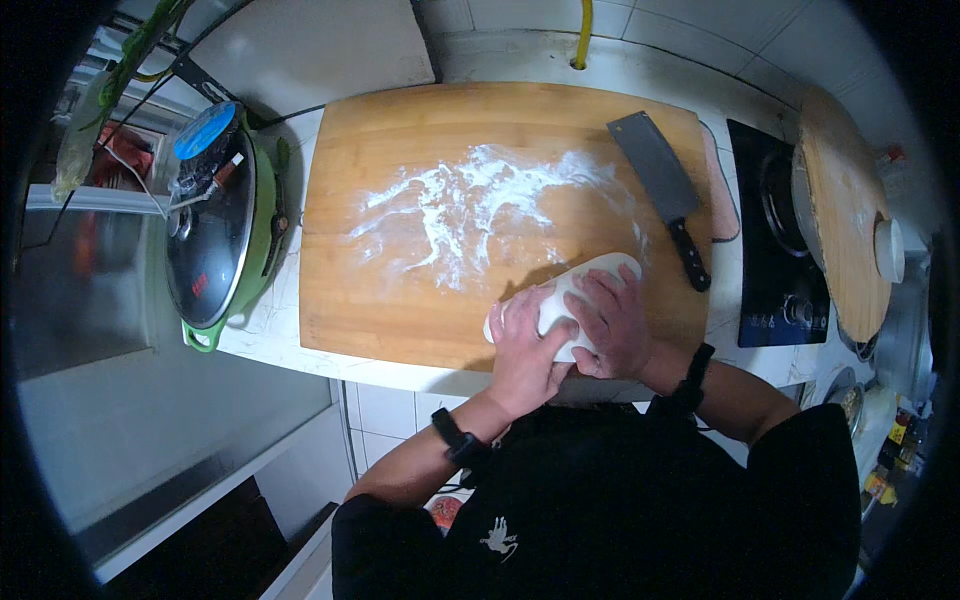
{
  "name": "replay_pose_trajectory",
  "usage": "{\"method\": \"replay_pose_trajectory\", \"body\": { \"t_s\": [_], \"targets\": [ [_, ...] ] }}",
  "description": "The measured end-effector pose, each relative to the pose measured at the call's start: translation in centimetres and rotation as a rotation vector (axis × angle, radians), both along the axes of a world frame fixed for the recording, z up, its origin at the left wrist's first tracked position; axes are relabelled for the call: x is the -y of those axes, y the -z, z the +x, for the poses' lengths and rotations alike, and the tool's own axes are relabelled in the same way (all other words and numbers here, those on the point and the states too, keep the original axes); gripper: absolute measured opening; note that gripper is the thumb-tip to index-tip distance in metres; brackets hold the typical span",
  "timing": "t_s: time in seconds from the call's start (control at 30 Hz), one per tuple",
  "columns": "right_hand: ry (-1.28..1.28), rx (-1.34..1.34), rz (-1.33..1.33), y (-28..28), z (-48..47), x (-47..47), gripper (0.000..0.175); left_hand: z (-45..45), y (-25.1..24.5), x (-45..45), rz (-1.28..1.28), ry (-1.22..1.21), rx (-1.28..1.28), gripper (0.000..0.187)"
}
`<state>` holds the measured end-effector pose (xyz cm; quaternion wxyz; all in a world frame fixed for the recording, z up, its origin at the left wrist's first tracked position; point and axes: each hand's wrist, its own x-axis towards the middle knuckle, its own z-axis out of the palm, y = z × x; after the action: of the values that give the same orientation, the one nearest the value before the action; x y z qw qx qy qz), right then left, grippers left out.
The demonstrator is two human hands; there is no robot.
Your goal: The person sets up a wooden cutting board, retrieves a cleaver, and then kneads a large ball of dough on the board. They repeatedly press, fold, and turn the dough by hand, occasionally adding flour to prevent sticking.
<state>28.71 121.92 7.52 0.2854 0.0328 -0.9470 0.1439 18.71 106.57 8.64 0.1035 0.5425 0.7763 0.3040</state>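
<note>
A thick roll of white dough (556, 309) lies aslant at the front edge of a wooden board (390, 315), to the right of its middle. My left hand (525, 341) grips the dough's left part, fingers spread over it. On its right part lies my right hand (611, 319), fingers curled over the top, and the thumbs are close together. White flour (480, 210) is scattered over the middle of the board. A cleaver (660, 176) with a black handle rests at the board's right side, its handle towards me.
Left of the board stands a green electric pan (262, 225) with a glass lid. A pink cloth (721, 187) shows under the board's right edge. Farther right are a black cooktop (772, 300) and a pot with a round wooden lid (847, 225). A yellow hose (585, 34) rises behind.
</note>
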Motion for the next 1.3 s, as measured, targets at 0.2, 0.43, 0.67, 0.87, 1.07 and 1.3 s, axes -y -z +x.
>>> {"method": "replay_pose_trajectory", "body": {
  "t_s": [0.2,0.43,0.67,0.87,1.07,1.3],
  "targets": [
    [0.141,0.092,-0.258,7.0,-7.6,-4.1,0.032,-5.6,6.7,-4.9,0.121,-0.168,0.097,0.044],
    [0.065,0.209,-0.285,1.1,-7.1,-3.4,0.034,-5.7,2.8,-3.9,0.079,-0.080,0.159,0.064],
    [-0.067,-0.065,0.017,1.6,-0.7,-2.2,0.054,-1.1,2.4,-0.9,0.052,-0.016,-0.025,0.051],
    [0.240,0.251,-0.285,5.8,-9.1,-4.6,0.048,-7.0,6.8,-6.4,0.064,-0.270,0.108,0.039],
    [0.072,0.403,-0.325,3.7,-9.4,-5.9,0.049,-7.7,5.3,-4.1,-0.048,-0.285,0.357,0.071],
    [0.201,0.237,-0.432,-0.6,-1.6,-4.1,0.052,-2.8,2.1,-4.4,-0.011,-0.202,0.327,0.056]
  ]
}}
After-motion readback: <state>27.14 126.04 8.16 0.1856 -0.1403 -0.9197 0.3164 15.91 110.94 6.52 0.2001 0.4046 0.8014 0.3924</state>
